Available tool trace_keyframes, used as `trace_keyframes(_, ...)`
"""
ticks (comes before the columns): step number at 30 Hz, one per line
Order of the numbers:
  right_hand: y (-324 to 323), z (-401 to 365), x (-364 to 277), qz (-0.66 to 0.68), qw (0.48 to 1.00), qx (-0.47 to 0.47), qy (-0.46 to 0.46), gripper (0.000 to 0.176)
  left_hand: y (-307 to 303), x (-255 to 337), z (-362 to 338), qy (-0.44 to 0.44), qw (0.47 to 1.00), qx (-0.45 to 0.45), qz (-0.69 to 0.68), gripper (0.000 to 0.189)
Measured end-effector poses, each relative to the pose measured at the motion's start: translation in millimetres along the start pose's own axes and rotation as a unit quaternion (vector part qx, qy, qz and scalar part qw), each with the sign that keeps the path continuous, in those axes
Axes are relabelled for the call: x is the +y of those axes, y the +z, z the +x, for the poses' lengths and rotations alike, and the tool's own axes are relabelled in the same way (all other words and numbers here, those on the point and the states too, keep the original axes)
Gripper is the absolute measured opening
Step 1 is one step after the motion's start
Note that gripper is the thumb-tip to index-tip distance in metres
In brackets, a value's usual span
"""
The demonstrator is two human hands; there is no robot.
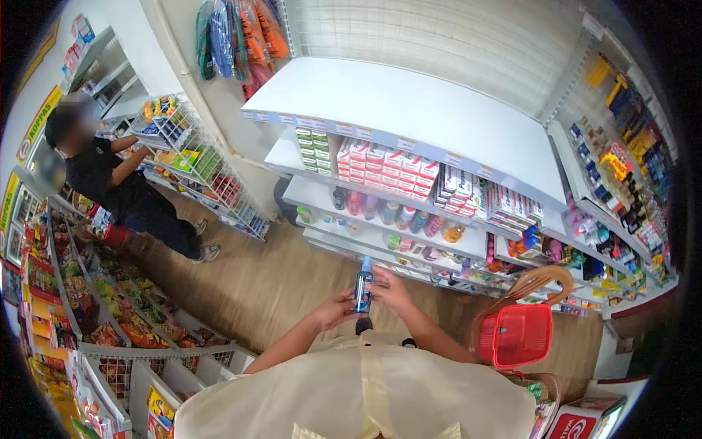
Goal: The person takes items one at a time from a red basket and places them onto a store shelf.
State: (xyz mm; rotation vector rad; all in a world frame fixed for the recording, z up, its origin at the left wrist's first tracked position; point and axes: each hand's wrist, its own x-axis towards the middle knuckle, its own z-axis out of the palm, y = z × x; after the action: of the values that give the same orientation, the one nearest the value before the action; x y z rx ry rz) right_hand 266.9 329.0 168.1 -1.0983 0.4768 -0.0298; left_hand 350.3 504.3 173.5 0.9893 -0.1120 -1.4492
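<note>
A small blue bottle (363, 285) with a light blue cap stands upright between both my hands, in front of my chest. My left hand (338, 307) grips its lower left side and my right hand (389, 287) holds its right side. A red shopping basket (516, 335) with brown handles hangs from my right forearm. I face white store shelves (409, 110) stocked with boxed and bottled toiletries.
Another person (117, 183) in dark clothes stands at the far left, reaching into a wire rack (197, 164). Snack racks (95, 307) line the left side. A hanging-goods wall (621, 161) is at the right. Wooden floor (248, 285) lies between.
</note>
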Motion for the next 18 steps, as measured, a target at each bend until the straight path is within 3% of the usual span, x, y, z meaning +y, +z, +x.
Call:
trace_keyframes(4, -4.5, 24.0, 6.1, -0.034, 0.999, -0.028, 0.029, 0.045, -33.0, -14.3, 23.5, 0.026, 0.999, 0.038, -0.011, 0.050)
trace_keyframes(6, -6.1, 39.2, 9.9, -0.069, 0.994, -0.060, 0.054, 0.031, -41.8, -10.0, 29.7, 0.036, 0.998, 0.050, -0.008, 0.050)
trace_keyframes(9, 3.3, 49.7, 8.3, -0.102, 0.993, -0.040, 0.044, 0.024, -47.5, 1.3, 31.4, 0.053, 0.997, 0.059, -0.016, 0.050)
trace_keyframes(13, 16.4, 61.1, 2.6, -0.172, 0.982, 0.003, 0.077, 0.027, -65.1, 18.5, 34.7, 0.025, 0.994, 0.102, 0.004, 0.048)
trace_keyframes(18, 37.9, 82.4, 13.4, -0.142, 0.988, 0.011, 0.060, 0.031, -111.3, 47.8, 43.0, 0.026, 0.997, 0.020, 0.073, 0.052)
